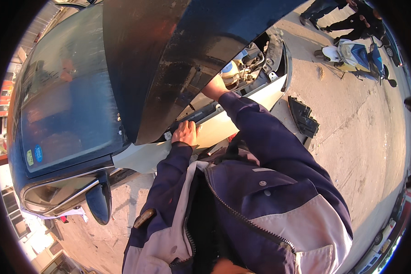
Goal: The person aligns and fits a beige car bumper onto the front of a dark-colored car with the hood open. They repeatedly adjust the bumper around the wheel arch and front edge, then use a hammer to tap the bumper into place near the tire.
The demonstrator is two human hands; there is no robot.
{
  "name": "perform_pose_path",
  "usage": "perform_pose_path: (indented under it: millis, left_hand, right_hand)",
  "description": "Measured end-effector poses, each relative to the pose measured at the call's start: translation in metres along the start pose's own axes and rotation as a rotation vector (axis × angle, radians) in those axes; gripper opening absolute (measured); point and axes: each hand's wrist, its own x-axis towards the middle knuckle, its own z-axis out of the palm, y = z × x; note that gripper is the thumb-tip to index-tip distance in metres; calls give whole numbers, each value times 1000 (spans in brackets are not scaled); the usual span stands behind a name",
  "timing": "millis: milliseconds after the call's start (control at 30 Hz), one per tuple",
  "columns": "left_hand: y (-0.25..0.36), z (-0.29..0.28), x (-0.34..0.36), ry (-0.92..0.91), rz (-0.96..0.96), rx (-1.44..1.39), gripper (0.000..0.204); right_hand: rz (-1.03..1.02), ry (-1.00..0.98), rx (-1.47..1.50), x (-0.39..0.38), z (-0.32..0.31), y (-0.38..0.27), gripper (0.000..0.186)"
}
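Note:
My left hand (185, 133) rests on the top edge of the car's pale front fender (219, 127). Its fingers lie over the edge with the thumb apart, and nothing shows in it. Under the raised dark hood (169, 59) my right hand (214, 87) reaches into the engine bay. The hood covers its fingers, so what it touches cannot be made out. Just beyond that hand sits a round reservoir (229, 70) in white, yellow and blue, beside hoses and metal parts.
The windshield (71, 96) and side mirror (98, 204) are to the left. A black plastic part (303, 116) lies on the concrete right of the fender. Farther off stand a blue and white scooter (354, 55) and people in dark clothes (358, 20).

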Motion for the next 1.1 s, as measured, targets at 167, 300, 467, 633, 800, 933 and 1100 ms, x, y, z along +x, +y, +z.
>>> perform_pose_path:
  millis: [167, 300, 467, 633, 800, 933, 1100]
  left_hand:
    - [11, -4, 3, -15, -188, 2, 50]
    - [12, -3, 3, -82, -267, -11, 49]
    - [10, 3, 5, -159, -272, -15, 40]
    - [7, 12, 4, -75, -216, -44, 36]
    - [-1, 23, 1, -35, -121, -66, 36]
    - [-5, 34, 3, -19, -71, -91, 37]
    - [-6, 45, 8, 12, -24, -122, 37]
  right_hand:
    - [-302, -32, 24, -8, -15, -32, 40]
    - [-143, -449, 357, -34, -62, -82, 18]
    - [-391, -898, 637, -50, -122, -143, 16]
    - [-595, -770, 669, -25, -141, -217, 16]
    - [-722, -434, 350, 17, -109, -306, 14]
    - [-812, -329, -54, 55, -48, -350, 11]
    - [-682, -511, -322, 86, 26, -355, 16]
